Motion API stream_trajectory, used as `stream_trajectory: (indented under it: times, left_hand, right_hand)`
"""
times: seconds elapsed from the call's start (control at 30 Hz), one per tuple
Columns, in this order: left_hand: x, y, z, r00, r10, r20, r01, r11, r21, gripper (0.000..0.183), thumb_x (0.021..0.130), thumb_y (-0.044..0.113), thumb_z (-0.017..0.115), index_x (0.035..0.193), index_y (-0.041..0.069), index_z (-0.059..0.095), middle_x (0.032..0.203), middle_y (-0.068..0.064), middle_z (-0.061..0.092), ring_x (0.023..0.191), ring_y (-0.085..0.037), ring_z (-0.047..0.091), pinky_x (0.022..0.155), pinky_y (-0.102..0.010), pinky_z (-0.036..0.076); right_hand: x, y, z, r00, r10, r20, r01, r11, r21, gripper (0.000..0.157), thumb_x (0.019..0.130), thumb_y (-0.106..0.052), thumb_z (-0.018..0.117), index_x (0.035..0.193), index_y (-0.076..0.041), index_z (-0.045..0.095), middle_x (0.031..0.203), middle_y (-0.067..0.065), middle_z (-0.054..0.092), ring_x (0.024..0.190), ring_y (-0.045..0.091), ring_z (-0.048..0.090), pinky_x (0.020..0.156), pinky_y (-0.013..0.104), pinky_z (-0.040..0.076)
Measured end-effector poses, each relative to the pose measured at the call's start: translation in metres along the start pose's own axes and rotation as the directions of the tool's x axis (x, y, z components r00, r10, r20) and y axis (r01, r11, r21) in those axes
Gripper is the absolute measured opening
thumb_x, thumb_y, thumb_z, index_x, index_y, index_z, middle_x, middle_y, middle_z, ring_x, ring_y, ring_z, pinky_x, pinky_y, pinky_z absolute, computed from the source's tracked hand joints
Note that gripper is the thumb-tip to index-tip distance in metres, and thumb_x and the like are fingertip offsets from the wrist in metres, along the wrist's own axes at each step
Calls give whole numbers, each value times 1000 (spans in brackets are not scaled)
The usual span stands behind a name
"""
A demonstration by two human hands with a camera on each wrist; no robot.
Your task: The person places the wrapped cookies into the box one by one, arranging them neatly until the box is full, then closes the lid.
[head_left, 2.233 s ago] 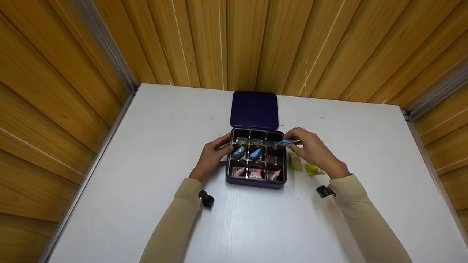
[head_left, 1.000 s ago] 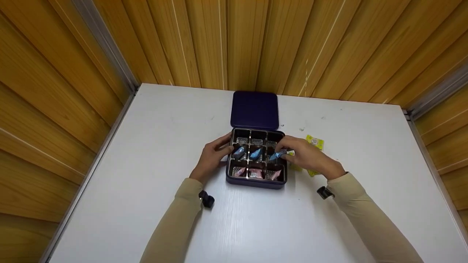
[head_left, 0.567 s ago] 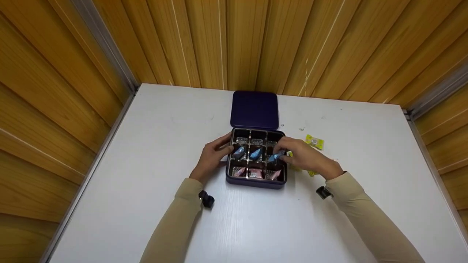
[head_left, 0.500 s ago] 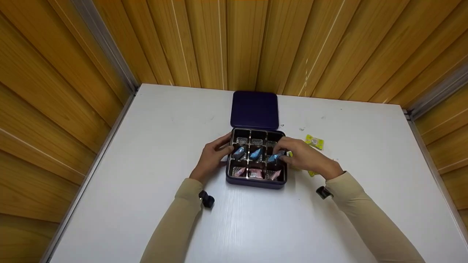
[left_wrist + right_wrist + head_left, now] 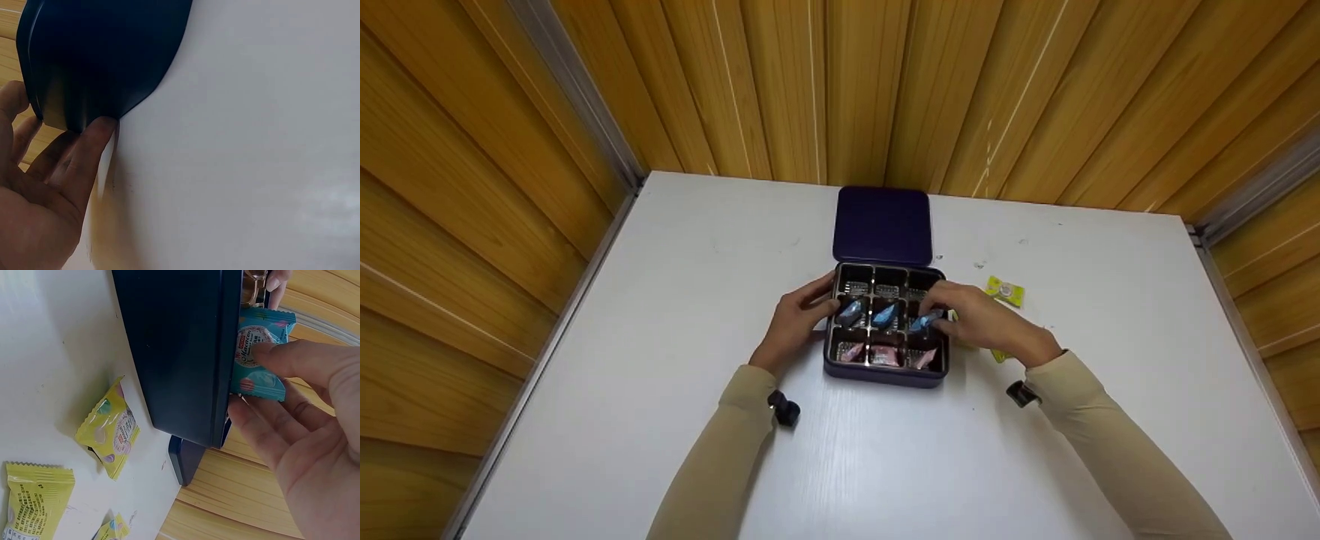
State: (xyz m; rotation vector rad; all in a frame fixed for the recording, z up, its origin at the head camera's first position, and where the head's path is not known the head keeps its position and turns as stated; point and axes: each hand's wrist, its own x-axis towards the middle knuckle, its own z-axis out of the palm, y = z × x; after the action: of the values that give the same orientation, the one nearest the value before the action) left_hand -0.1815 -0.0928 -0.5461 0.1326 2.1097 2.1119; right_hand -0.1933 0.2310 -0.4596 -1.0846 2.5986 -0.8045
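Head view: a white table point(image 5: 682, 300) is being bounded by wood-grain panels point(image 5: 855, 97). Left wrist: at upper left, the tin point(image 5: 107, 56) is being touched by the loosely spread left hand point(image 5: 45, 197). Right wrist: at upper right, a blue packet point(image 5: 250, 370) is being pinched by the right hand point(image 5: 315, 455), partly inside the tin.

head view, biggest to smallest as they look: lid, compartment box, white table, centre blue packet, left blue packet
1. White table
2. Compartment box
3. Lid
4. Centre blue packet and left blue packet: too alike to rank
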Motion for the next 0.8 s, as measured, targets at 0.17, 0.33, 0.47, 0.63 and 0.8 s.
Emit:
stream_trajectory:
  times: [0.17,0.33,0.47,0.63,0.8]
  left_hand:
    - [-1,2,0,1000,-19,-2,19,1000,-19,54,102,12,73,154,22,60,152,-10,59,133,-30,61,90,-51,62]
    - [-2,2,1,1000,-21,9,22,999,-43,55,102,11,72,155,22,59,153,-10,58,133,-30,61,89,-51,62]
    - [-2,2,1,1000,-26,11,26,999,-38,55,103,12,72,155,23,58,153,-10,58,133,-31,62,87,-52,63]
    - [-2,1,0,999,-40,5,40,999,-24,55,102,15,73,155,24,59,153,-10,58,133,-33,62,86,-53,63]
    - [-1,1,0,999,-40,5,40,999,-18,55,102,16,73,155,24,59,153,-10,58,132,-32,62,85,-52,63]
  right_hand:
    - [1,0,0,1000,-1,0,1,1000,-17,25,93,9,76,113,-5,72,113,7,68,110,28,67,94,47,58]
    - [2,0,2,1000,-3,-1,3,1000,-15,24,93,10,75,113,-3,72,112,7,68,109,29,68,93,47,58]
    - [1,1,3,1000,-25,-6,25,1000,5,24,94,12,74,113,-1,72,112,8,69,108,29,69,92,46,59]
    - [1,3,4,999,-36,-15,36,999,17,23,94,13,73,113,-1,72,111,8,70,107,29,70,92,45,60]
    - [0,3,4,999,-28,-21,29,999,22,23,93,12,74,112,-1,72,111,7,70,107,28,70,92,46,59]
